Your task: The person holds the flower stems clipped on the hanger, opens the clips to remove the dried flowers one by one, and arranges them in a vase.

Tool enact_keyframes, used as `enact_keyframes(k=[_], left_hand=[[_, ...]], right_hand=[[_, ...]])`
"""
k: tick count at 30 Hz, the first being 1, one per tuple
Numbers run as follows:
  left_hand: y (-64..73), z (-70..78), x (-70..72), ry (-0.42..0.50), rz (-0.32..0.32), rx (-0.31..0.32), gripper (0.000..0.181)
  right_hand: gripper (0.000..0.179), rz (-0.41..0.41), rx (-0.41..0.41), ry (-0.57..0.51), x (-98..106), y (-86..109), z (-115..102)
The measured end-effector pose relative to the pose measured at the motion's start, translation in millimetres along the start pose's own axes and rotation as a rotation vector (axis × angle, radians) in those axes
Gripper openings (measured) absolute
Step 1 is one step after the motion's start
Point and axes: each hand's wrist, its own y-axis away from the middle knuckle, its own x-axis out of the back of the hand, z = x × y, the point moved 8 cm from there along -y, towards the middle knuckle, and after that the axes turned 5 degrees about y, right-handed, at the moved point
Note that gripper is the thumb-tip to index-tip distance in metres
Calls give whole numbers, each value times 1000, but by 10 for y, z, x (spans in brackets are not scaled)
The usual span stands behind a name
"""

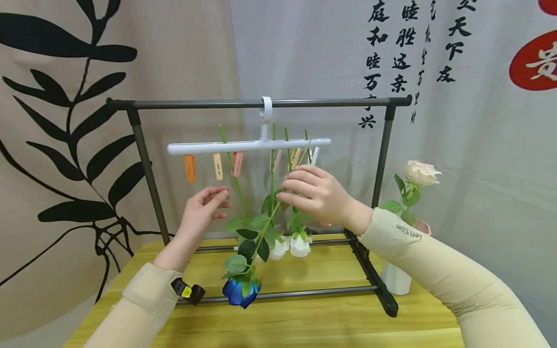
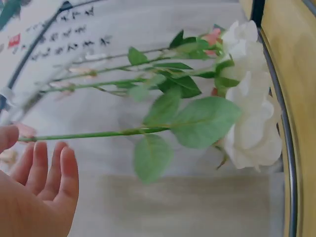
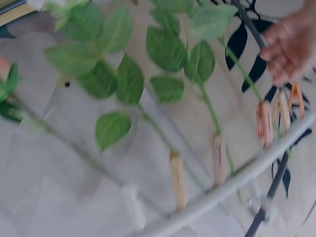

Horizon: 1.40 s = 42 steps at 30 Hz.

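A blue rose (image 1: 241, 292) hangs head down in front of the rack, its stem slanting up to my right hand (image 1: 315, 193), whose curled fingers hold it. My left hand (image 1: 205, 207) has loosely bent fingers beside the stem of a white rose (image 2: 254, 123) and holds nothing. White roses (image 1: 300, 245) hang upside down from a white hanger (image 1: 248, 146). Their stems sit in a pink clip (image 3: 264, 126), a pale pink clip (image 3: 219, 159) and a yellow clip (image 3: 178, 181). A white clip (image 3: 133, 205) grips another stem, with a pink bloom (image 3: 4, 69) at its other end.
The hanger hooks over the dark rack's top bar (image 1: 196, 104). An orange clip (image 1: 189, 168) and a cream clip (image 1: 218, 166) hang at its left end. The rack's feet (image 1: 374, 280) stand on a wooden table (image 1: 304, 319). At right, a white vase (image 1: 396, 279) holds a pale rose (image 1: 421, 173).
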Motion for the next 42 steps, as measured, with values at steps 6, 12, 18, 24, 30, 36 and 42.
enact_keyframes(k=[6, 12, 18, 24, 30, 36, 42], left_hand=[[-248, -143, 67, 64, 133, 28, 54], [-415, -156, -43, 177, 110, -4, 53], [-460, -206, -188, 248, 94, 15, 50], [-480, -175, -203, 321, 142, -9, 38], [-502, -123, -176, 350, 163, -21, 20], [-560, -72, -177, 396, 171, -46, 14], [-589, -90, -201, 426, 175, -54, 6]], right_hand=[[12, 51, -184, -23, 301, 159, 342], [8, 114, -377, 3, 606, 411, 619], [17, 150, -531, 20, 819, 649, 764], [15, 173, -637, 25, 920, 795, 858], [15, 170, -700, 57, 1023, 881, 883], [15, 172, -788, 86, 1133, 1037, 923], [13, 150, -880, 99, 1223, 1225, 947]])
